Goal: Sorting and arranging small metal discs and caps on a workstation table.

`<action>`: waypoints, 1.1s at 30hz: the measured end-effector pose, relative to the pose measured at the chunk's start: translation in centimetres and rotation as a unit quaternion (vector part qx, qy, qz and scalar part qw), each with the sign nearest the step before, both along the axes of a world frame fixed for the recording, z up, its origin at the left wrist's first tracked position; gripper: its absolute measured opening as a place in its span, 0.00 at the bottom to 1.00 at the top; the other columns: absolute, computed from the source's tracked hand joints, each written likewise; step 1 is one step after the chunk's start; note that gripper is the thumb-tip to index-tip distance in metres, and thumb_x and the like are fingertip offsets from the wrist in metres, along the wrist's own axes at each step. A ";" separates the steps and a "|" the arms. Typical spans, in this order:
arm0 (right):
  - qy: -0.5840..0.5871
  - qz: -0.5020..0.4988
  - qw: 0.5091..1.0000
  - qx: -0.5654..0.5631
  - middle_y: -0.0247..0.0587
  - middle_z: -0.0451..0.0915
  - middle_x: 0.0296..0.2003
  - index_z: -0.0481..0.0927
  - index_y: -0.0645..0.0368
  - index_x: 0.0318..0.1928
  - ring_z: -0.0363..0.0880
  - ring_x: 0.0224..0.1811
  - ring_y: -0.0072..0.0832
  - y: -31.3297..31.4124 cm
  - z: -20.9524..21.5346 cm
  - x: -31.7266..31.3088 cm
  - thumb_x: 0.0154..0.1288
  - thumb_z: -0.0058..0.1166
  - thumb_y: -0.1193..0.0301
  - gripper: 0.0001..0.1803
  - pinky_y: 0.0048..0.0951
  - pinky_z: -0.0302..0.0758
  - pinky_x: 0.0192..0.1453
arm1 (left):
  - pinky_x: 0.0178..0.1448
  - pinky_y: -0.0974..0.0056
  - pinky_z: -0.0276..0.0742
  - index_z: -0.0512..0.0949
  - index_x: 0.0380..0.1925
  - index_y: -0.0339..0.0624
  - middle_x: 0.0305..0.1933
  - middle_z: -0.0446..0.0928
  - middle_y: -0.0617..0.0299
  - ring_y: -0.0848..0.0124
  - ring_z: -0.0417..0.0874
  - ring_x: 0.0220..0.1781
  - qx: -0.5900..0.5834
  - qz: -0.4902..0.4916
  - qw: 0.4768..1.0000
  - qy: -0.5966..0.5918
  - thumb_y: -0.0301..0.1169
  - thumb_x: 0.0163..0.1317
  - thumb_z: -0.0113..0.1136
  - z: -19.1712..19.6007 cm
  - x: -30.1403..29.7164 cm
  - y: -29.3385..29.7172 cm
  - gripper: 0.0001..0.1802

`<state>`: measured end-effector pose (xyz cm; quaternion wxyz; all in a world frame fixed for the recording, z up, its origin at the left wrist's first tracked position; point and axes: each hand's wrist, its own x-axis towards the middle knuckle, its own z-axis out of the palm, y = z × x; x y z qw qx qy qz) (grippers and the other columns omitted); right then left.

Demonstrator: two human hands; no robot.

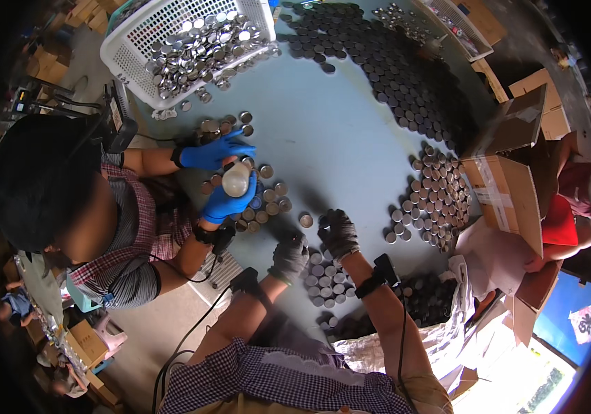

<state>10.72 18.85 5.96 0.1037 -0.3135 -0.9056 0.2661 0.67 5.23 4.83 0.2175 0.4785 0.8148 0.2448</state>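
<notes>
My left hand [290,258], in a dark grey glove, is at the near side of the pale blue table [288,131]. Its fingers are curled in, and whatever they may hold is hidden. Just to the right, my right hand [339,234] wears a matching glove. Its fingers are bent together as in a pinch, and I cannot make out what is in them. Between and slightly beyond both hands lies one round metal lid [306,219]. A cluster of similar grey lids [325,281] sits between my forearms.
At left, a co-worker's blue-gloved hand [230,203] holds a pale bulb-shaped thing [236,179] over scattered lids [261,216]. A white basket [119,65] holds shiny lids. More lids [440,196] spread at right, beside a cardboard box [492,186]. Dark discs [406,90] cover the far right.
</notes>
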 end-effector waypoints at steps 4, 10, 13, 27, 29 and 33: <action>0.016 0.033 0.999 -0.009 0.36 0.73 0.33 0.74 0.52 0.30 0.70 0.42 0.39 -1.1 -0.2 -1.9 0.42 0.57 0.69 0.11 0.39 0.69 0.48 | 0.35 0.51 0.73 0.72 0.28 0.44 0.26 0.74 0.53 0.52 0.76 0.32 0.012 0.008 0.999 0.038 0.25 0.43 0.58 -0.4 0.0 -0.1 0.09; -0.110 -0.039 0.992 -0.045 0.40 0.74 0.34 0.75 0.53 0.30 0.71 0.43 0.41 -1.6 -1.5 -3.8 0.45 0.55 0.70 0.08 0.42 0.72 0.46 | 0.35 0.54 0.73 0.72 0.27 0.48 0.27 0.72 0.58 0.57 0.75 0.33 0.101 0.018 0.994 0.031 0.25 0.42 0.59 -0.4 -1.2 0.1 0.10; -0.032 -0.101 0.994 -0.021 0.42 0.74 0.34 0.76 0.53 0.32 0.73 0.40 0.43 -1.1 -5.3 -1.7 0.46 0.55 0.70 0.09 0.42 0.74 0.41 | 0.37 0.55 0.73 0.72 0.29 0.48 0.29 0.72 0.59 0.59 0.76 0.34 0.142 0.050 0.987 0.052 0.25 0.42 0.60 1.7 -2.1 2.9 0.11; -0.011 -0.221 0.947 -0.234 0.47 0.74 0.34 0.75 0.55 0.31 0.75 0.36 0.43 0.7 -8.9 3.9 0.47 0.56 0.71 0.08 0.40 0.75 0.37 | 0.48 0.56 0.73 0.73 0.41 0.37 0.40 0.75 0.47 0.55 0.76 0.45 -0.005 0.019 0.994 0.110 0.26 0.49 0.57 -1.8 -5.0 8.0 0.16; -0.009 -0.211 0.949 -0.235 0.49 0.74 0.35 0.75 0.55 0.32 0.75 0.35 0.43 0.4 -7.7 2.5 0.48 0.55 0.72 0.08 0.40 0.75 0.37 | 0.51 0.58 0.72 0.74 0.44 0.36 0.42 0.76 0.47 0.56 0.76 0.46 -0.121 0.005 0.989 0.084 0.27 0.51 0.55 -2.1 -5.5 7.7 0.17; -0.147 -0.074 0.986 -0.027 0.52 0.74 0.38 0.76 0.55 0.35 0.76 0.38 0.46 0.0 -1.8 0.1 0.51 0.53 0.72 0.09 0.42 0.76 0.40 | 0.36 0.53 0.74 0.71 0.43 0.33 0.42 0.75 0.47 0.55 0.79 0.38 -0.100 -0.070 0.936 0.330 0.29 0.48 0.59 -6.5 -6.3 6.2 0.20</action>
